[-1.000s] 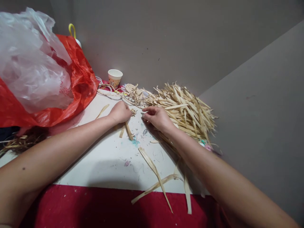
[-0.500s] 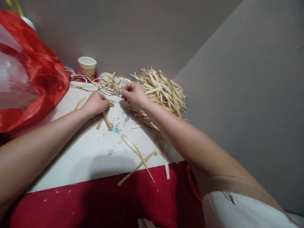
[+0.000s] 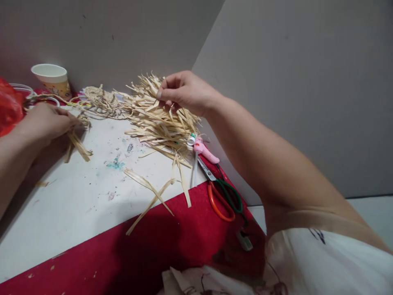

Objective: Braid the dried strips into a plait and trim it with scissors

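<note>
At the left, my left hand [image 3: 49, 123] is closed on a small knotted bit of dried straw [image 3: 83, 119]. Flat straw strips [image 3: 78, 146] stick out below its fingers onto the white board [image 3: 76, 196]. Further right, my right hand [image 3: 187, 92] is raised over a heap of dried straw strips [image 3: 162, 127], thumb and forefinger pinched together. Whatever is between those fingertips, if anything, I cannot make out. Between the hands lies a coil of twisted straw cord [image 3: 102, 100], with strands running left toward my left hand. Loose crossed strips [image 3: 150, 192] rest near the board's front edge.
Scissors [image 3: 217, 188] with orange and green handles lie at the right edge, beside a pink-handled tool [image 3: 205, 151]. A paper cup [image 3: 52, 80] stands by the back wall. Red plastic [image 3: 9, 108] is at the far left. Red cloth [image 3: 172, 229] covers the front.
The view has turned right, bringing the scissors and pink tool into sight. My right hand has moved from the cord to above the straw heap. My left hand keeps hold of the knotted straw.
</note>
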Action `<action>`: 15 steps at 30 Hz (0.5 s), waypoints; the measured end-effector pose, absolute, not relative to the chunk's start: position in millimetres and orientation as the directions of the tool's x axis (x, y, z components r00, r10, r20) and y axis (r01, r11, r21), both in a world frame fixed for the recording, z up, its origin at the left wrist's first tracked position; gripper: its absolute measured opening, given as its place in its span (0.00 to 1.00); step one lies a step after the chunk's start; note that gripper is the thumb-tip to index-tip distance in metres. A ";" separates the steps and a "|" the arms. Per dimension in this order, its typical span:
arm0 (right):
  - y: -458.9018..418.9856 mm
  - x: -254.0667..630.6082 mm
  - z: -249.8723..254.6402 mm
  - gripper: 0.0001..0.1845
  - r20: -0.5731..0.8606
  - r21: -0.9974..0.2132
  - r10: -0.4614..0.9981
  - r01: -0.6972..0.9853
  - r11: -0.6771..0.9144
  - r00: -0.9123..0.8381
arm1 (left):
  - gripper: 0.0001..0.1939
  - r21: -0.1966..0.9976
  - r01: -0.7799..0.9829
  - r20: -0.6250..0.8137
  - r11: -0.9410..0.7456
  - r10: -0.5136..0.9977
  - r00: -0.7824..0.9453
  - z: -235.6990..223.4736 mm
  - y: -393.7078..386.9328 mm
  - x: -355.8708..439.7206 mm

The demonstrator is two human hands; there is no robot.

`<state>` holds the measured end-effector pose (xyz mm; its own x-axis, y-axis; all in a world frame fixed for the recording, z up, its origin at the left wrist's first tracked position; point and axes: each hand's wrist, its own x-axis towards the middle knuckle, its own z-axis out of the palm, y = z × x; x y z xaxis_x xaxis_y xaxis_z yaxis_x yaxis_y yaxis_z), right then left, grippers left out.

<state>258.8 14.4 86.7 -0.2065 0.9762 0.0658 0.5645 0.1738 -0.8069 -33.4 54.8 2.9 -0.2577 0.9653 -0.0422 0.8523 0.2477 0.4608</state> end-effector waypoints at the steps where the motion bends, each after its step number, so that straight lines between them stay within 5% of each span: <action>1: 10.5 260.4 86.1 0.06 0.049 -0.797 0.974 0.579 0.173 -0.223 | 0.16 0.438 0.866 -0.039 0.240 0.968 -0.249 1.5 55.0 -34.1; 5: -3.3 262.9 88.0 0.06 0.026 -0.777 0.973 0.608 0.163 -0.228 | 0.14 0.386 0.899 -0.031 0.205 0.977 -0.210 -2.2 53.8 -35.7; 15: 20.3 184.9 63.0 0.07 0.206 -0.873 0.973 0.430 0.230 -0.102 | 0.07 0.594 0.781 -0.095 0.192 0.981 -0.169 11.6 37.6 -30.9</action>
<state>184.9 20.3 63.0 -0.1019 0.9732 0.2061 0.4296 0.2299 -0.8732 -30.9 37.6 11.6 -0.1691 0.9810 -0.0949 0.7814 0.1921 0.5937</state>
